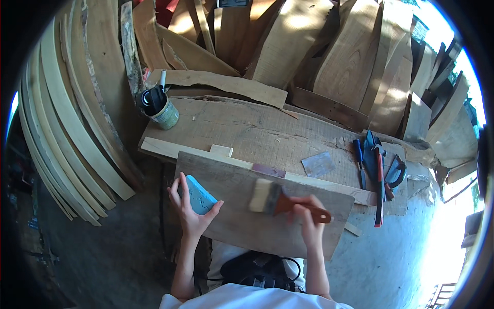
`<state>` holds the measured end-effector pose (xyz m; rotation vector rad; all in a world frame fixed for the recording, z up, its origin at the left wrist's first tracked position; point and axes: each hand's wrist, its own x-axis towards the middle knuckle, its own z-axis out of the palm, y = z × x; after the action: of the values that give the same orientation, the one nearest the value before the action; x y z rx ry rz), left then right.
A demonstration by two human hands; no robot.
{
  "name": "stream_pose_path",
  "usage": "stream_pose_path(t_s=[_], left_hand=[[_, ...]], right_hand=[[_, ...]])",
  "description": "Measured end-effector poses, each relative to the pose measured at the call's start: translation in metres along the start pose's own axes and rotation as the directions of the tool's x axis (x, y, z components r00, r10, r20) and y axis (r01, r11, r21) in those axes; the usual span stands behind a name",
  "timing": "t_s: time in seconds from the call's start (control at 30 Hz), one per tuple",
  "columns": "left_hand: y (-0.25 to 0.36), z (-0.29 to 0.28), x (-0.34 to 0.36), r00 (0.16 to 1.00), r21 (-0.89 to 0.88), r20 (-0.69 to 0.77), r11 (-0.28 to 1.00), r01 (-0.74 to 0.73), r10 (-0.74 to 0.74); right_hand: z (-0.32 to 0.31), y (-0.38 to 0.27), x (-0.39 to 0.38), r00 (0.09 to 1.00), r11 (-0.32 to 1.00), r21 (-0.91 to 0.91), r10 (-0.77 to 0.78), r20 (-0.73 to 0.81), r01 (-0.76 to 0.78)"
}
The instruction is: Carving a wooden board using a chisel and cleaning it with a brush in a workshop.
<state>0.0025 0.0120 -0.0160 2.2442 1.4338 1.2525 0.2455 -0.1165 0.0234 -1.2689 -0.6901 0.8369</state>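
Note:
A light-blue rectangular block [200, 196] with dark specks is gripped in my left hand [190, 219], thumb on one side and fingers on the other. It is held over the left part of a flat grey-brown wooden board [231, 226]. My right hand [309, 221] is closed round the brown handle of a wide paintbrush [275, 200], slightly blurred. The brush's pale bristles point left, over the middle of the board; whether they touch it I cannot tell. The board slants across in front of me, its far edge against the workbench and its near edge over my lap.
Behind the board stands a thick wooden workbench [226, 123]. It carries a tub [167, 117] of tools at left, a thin clear sheet [318, 165], and a blue-handled screwdriver [358, 154] and red-black hand tool [380, 185] at right. Long planks [82, 129] lean at left; wide boards [293, 44] stand behind.

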Motion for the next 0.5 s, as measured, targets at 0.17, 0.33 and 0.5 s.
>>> stream_pose_path(t_s=[0.17, 0.33, 0.5], left_hand=[[0.004, 0.002, 0.002, 0.999, -0.003, 0.035, 1.0, 0.02, -0.02], [0.004, -0.004, 0.006, 1.0, 0.022, 0.026, 1.0, -0.008, 0.008], [-0.001, -0.002, 0.005, 1.0, 0.02, -0.01, 1.0, -0.01, 0.01]], right_hand=[[-0.069, 0.001, -0.004, 0.955, 0.983, -0.137, -0.154, -0.255, 0.122], [-0.148, -0.007, -0.029, 0.792, 0.947, -0.233, -0.315, -0.523, 0.223], [-0.156, -0.022, -0.047, 0.636, 0.863, -0.446, -0.484, -0.601, 0.236]])
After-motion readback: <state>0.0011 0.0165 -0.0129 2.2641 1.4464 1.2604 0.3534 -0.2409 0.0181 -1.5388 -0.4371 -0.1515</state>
